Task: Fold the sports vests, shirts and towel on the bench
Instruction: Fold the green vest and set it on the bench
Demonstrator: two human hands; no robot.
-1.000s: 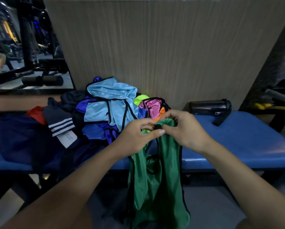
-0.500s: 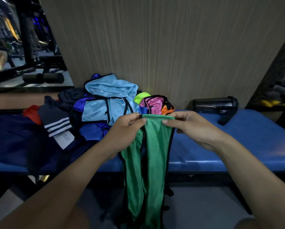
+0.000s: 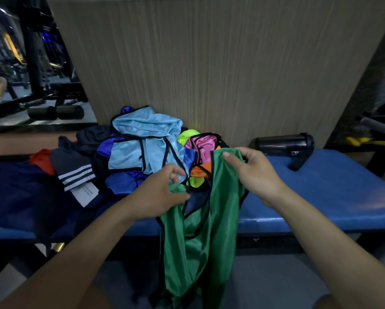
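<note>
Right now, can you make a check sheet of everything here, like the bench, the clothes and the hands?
Surface: blue bench, its right part bare.
Job's things: green vest hanging off the front edge; pile of coloured clothes on the left.
Clutter: black bottle lying at the back.
Grips: left hand and right hand each pinch the vest's top.
Cables: nothing seen.
Surroundings: wall panel behind, gym gear to the left.

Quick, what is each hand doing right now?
Left hand: pinching a lower strap of the green vest.
Right hand: gripping the vest's top edge, holding it up.
</note>
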